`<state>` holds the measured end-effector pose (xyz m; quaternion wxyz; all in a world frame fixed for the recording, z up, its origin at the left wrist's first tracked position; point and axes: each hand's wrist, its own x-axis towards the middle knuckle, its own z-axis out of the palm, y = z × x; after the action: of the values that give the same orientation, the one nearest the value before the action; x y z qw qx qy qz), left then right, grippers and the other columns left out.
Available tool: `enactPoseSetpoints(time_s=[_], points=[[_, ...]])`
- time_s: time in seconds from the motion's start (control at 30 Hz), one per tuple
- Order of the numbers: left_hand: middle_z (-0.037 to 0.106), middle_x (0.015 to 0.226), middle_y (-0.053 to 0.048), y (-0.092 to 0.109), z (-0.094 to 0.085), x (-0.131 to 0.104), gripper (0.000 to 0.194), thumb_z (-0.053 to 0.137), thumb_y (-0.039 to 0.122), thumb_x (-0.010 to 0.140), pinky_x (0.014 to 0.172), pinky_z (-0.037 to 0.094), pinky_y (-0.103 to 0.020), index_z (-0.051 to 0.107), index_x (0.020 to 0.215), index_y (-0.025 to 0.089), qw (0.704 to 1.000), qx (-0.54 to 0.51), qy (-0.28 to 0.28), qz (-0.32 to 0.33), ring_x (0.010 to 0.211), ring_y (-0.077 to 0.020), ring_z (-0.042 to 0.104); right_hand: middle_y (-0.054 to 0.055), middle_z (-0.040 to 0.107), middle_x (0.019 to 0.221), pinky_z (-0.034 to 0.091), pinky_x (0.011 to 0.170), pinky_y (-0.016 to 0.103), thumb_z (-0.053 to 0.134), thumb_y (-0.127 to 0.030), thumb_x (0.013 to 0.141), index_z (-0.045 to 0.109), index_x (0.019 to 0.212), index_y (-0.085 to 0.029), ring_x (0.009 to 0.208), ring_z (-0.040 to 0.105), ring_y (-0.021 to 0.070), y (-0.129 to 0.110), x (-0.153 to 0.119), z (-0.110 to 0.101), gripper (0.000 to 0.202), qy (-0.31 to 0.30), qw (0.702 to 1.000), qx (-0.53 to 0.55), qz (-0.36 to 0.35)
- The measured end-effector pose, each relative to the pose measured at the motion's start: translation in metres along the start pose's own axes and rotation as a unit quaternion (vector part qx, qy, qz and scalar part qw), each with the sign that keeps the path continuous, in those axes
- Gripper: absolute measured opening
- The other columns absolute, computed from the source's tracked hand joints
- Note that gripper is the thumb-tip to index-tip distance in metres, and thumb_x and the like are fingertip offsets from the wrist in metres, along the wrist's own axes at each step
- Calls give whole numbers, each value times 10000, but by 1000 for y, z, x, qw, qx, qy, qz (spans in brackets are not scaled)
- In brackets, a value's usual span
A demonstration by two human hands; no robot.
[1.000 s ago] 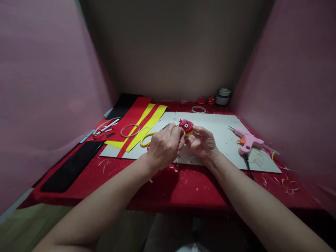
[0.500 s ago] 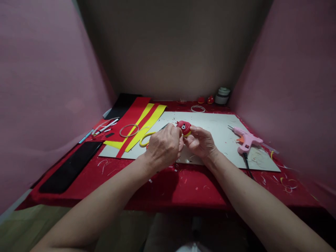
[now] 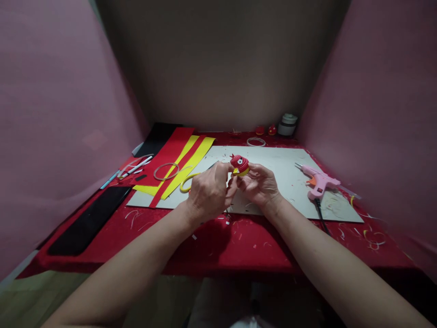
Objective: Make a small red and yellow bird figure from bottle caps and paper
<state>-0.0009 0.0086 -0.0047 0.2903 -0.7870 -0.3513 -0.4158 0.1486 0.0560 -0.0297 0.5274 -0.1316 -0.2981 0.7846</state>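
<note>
A small red bird figure [image 3: 242, 161] with a yellow bottom, a white-and-black eye and a pointed tuft is held up over the white board [image 3: 273, 159]. My right hand [image 3: 261, 184] grips it from the right and below, fingers curled under its base. From the other side, my left hand [image 3: 210, 189] pinches at the bird's front, where a small yellow beak shows between thumb and forefinger. Partly hidden behind the left hand are yellow-handled scissors [image 3: 185, 183].
A pink glue gun [image 3: 320, 182] lies on the board's right. Red paper [image 3: 174, 146], yellow strips [image 3: 200, 152] and a black phone-like slab [image 3: 90, 221] are on the left. At the back stand two small red figures [image 3: 272, 130], a white ring [image 3: 256, 141] and a lidded jar [image 3: 287, 124].
The bird has turned slightly, so its yellow beak now shows. My left hand's fingers have shifted a little down and left from its face. The view has moved slightly.
</note>
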Motion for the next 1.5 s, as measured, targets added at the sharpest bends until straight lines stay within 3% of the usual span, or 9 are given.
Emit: enactPoseSetpoints(time_s=[0.27,0.57,0.83,1.1,1.27,1.37,1.5], points=[[559,653,17,-2,3,0,24,489,186,894,488,388,-238,465,889,182,1000,-4,-5,17,543,-111,546,52,716,745,538,563,258,633,-195,663,681,838,-151,640,624,163,0,0,1,187,-1,1000,14,10],[557,645,8,-1,7,-1,104,481,173,904,496,369,-253,460,805,199,999,28,3,23,545,-117,524,59,725,743,551,590,284,639,-187,645,678,816,-154,641,635,178,2,1,2,179,-13,1000,12,13],[551,644,30,0,1,0,72,528,195,879,486,393,-228,478,927,174,999,-43,3,3,520,-96,527,42,714,749,541,587,276,638,-194,657,669,821,-169,643,623,167,2,0,2,169,-2,1000,13,3],[594,691,35,-11,7,-5,139,535,164,864,488,439,-191,474,987,182,979,-126,35,-158,517,-75,559,81,722,772,540,616,283,657,-250,607,658,906,-134,641,642,180,-2,-2,-1,320,12,999,32,36],[581,660,37,-19,14,-6,141,549,168,836,493,432,-209,476,954,189,957,-173,5,-231,534,-91,567,107,714,796,515,589,275,616,-269,629,627,933,-133,635,615,168,-3,-2,-3,333,-3,998,43,46],[555,647,39,-21,20,-7,150,556,184,823,513,425,-226,469,945,188,927,-250,-10,-281,540,-94,538,100,709,772,490,555,261,591,-278,642,614,930,-143,620,593,162,-3,-2,-2,319,-8,997,51,50],[552,724,14,-24,27,-7,230,609,223,771,617,460,-269,467,947,179,854,-373,-36,-360,653,-119,558,122,705,750,471,541,247,580,-273,644,617,900,-116,594,588,157,-2,-2,-2,302,-8,997,61,46]])
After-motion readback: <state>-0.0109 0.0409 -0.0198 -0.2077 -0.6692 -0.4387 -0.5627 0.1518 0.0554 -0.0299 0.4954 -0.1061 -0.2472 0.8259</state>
